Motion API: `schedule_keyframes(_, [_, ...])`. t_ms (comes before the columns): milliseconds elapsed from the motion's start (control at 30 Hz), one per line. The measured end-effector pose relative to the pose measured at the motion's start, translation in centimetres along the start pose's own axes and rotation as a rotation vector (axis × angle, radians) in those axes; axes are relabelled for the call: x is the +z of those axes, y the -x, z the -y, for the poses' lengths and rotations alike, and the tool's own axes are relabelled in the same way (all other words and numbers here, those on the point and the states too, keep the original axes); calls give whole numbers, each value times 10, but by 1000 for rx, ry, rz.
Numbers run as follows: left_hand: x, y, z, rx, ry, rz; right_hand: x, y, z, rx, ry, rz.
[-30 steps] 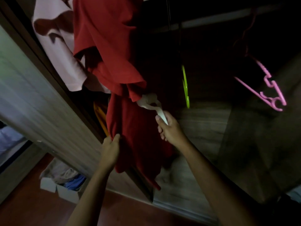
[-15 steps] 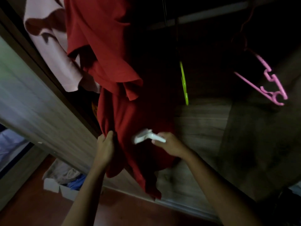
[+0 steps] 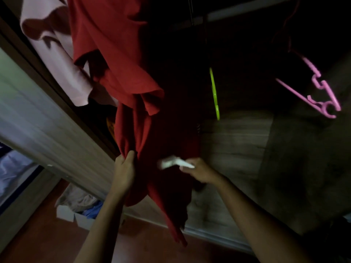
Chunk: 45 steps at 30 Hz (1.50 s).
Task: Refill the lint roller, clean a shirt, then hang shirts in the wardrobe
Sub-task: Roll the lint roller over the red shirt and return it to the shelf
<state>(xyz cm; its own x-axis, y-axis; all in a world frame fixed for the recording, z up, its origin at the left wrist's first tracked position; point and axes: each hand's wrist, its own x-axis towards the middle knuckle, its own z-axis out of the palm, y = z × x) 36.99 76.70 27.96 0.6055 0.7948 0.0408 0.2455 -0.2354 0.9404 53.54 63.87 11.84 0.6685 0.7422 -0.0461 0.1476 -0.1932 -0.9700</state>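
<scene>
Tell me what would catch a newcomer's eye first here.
A big red shirt hangs at the centre, bright against the dark wardrobe. Low on it, the left hand grips the cloth while the right hand holds a blurred white lint roller close beside. At far right hangs a bare pink hanger, a green hanger nearer the shirt.

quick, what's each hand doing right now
left hand: grips a fold of the red shirt
right hand: holds the white lint roller by its handle
</scene>
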Motion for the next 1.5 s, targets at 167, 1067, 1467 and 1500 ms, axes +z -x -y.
schedule_keyframes(167, [3,4,0,-3,-24,7,2,3,-25,138,168,150])
schedule_keyframes(1067, [0,-1,-3,-51,-61,-48,-64,-70,20,-47,8,-122])
schedule_keyframes(1467, [2,-5,-1,-29,-78,-18,-33,-65,-3,-99,-30,-131])
schedule_keyframes(1500, [2,-5,-2,-23,-82,-12,-24,-55,-20,-47,96,-33])
